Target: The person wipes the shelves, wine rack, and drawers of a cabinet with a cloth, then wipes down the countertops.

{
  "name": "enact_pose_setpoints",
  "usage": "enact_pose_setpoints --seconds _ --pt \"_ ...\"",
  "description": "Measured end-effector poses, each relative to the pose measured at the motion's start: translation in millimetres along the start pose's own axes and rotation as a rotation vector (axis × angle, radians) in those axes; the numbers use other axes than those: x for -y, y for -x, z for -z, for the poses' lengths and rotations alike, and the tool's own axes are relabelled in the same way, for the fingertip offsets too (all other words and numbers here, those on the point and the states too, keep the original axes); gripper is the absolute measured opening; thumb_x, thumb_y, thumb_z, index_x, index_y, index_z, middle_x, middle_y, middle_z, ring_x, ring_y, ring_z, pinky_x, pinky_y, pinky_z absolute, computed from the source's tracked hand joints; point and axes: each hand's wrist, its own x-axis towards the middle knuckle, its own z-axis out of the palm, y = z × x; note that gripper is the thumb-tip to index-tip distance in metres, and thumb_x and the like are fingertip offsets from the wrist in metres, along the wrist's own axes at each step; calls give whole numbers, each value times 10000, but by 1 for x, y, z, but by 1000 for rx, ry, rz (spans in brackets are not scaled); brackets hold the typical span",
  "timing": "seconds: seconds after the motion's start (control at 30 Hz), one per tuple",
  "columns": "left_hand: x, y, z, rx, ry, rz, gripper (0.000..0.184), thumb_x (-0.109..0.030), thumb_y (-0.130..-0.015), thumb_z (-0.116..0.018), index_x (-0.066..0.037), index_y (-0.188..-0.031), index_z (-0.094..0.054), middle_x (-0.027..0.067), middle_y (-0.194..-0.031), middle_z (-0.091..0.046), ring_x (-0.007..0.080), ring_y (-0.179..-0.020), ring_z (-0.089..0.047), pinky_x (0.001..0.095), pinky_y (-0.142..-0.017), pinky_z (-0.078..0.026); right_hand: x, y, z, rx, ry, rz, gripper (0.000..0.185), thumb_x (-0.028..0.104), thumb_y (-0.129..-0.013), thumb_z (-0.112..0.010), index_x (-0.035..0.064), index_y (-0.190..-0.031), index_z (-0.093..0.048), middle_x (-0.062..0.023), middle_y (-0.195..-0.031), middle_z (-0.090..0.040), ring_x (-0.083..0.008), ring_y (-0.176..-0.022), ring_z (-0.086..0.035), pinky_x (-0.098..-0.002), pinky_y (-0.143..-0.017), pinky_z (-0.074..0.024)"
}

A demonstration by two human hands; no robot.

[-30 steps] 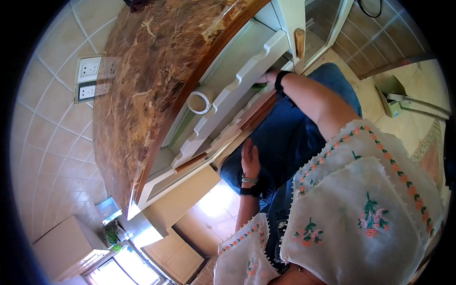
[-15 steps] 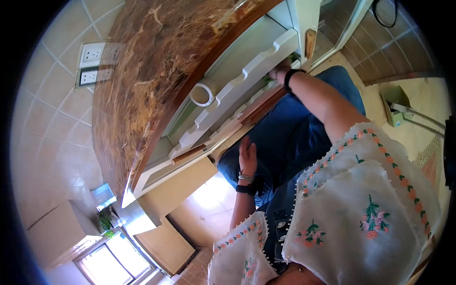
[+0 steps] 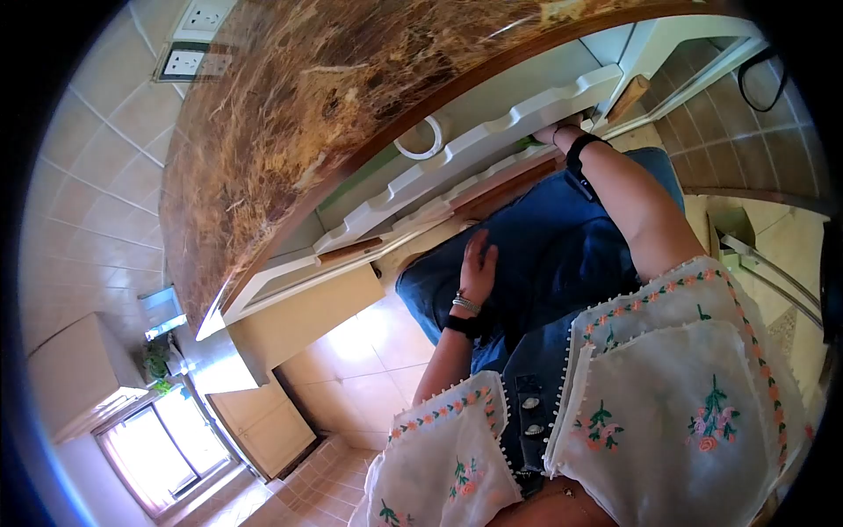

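Observation:
My left hand point(image 3: 478, 268), wearing bracelets and a dark wrist band, is held with fingers extended over the knee of the blue jeans point(image 3: 562, 220). I cannot tell whether it touches the fabric. My right hand point(image 3: 562, 133) reaches into the white cabinet rack at its right end. Its fingers are mostly hidden behind the scalloped white board point(image 3: 474, 149). A bit of something green point(image 3: 525, 141) shows beside those fingers, too small to name. Further left in the rack stands a white ring-shaped roll point(image 3: 436, 139), away from both hands.
A brown marbled countertop point(image 3: 307, 97) overhangs the rack. Wooden handles point(image 3: 628, 98) sit at the rack's ends. Near my right elbow is a dustpan-like container point(image 3: 733, 227) with a long metal handle. Wall sockets point(image 3: 195, 63), tiles and a window point(image 3: 162, 452) lie to the left.
The view has shifted and tilted. My right hand stays in the rack's right end, its fingers still largely hidden. The left hand remains extended over the jeans.

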Motion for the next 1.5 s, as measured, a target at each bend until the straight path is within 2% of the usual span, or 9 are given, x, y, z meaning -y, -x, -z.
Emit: enact_pose_setpoints --seconds 0.3,0.6,0.7,0.77,0.9,1.23,1.33,1.37,1.5 --pt "9 -5 1 -43 15 -68 372 -172 -865 -538 -18 -1200 -488 194 -1213 -501 306 -1133 -481 349 -930 -404 103 27 -48 4 -215 305 484 416 -848 -403 150 -1245 -480 -63 -1311 -460 -261 -1244 -373 -397 -1027 -266" --pt "12 3 5 -98 -58 -155 356 -132 -864 -524 11 -1187 -487 196 -1182 -523 304 -1114 -497 350 -939 -394 180 42 -72 110 -214 324 492 416 -849 -395 152 -1256 -473 -61 -1317 -456 -252 -1247 -370 -399 -1029 -263" --pt "-1 11 18 -121 -9 -82 351 -121 -863 -521 16 -1185 -487 193 -1174 -527 304 -1109 -500 349 -940 -393 183 13 -115 -37 -453 542 417 380 -870 -389 108 -1133 -564 -147 -1234 -511 -285 -1150 -464 -387 -980 -336" --pt "5 15 26 -131 -28 -80 358 -120 -865 -523 5 -1198 -480 182 -1180 -523 292 -1111 -499 341 -923 -406 160 20 -74 128 -469 593 419 381 -879 -394 112 -1166 -539 -149 -1259 -490 -272 -1167 -448 -381 -991 -324" --pt "6 24 30 -152 48 -19 371 -136 -869 -531 -15 -1215 -471 168 -1221 -495 274 -1103 -507 317 -892 -422 119 4 -69 12 -494 615 477 403 -855 -416 133 -1242 -482 -103 -1314 -451 -272 -1211 -412 -369 -1014 -305" --pt "-5 29 14 -113 32 -38 384 -174 -868 -538 -23 -1215 -473 169 -1235 -481 283 -1125 -488 322 -897 -417 -41 8 36 49 -107 163 438 324 -883 -381 109 -1255 -465 -117 -1326 -435 -277 -1227 -398 -392 -1006 -317" --pt "3 27 8 -119 -12 -59 381 -197 -865 -536 -21 -1200 -485 178 -1236 -478 316 -1135 -473 348 -931 -399 -52 -34 -28 -160 6 161 485 388 -904 -339 141 -1318 -386 -95 -1383 -361 -267 -1280 -319 -401 -1050 -251" --pt "0 26 8 -160 12 -47 381 -197 -865 -536 -21 -1200 -485 178 -1236 -478 316 -1135 -473 348 -931 -399 -40 -18 -17 -229 -20 165 456 382 -901 -345 111 -1246 -469 -127 -1321 -433 -297 -1217 -390 -395 -1018 -292" --pt "-14 23 8 -162 -74 -134 382 -203 -865 -540 -23 -1197 -488 185 -1227 -481 329 -1141 -461 357 -947 -388 -26 -13 12 29 71 322 510 452 -891 -357 129 -1274 -453 -122 -1325 -432 -282 -1227 -388 -388 -1025 -292"
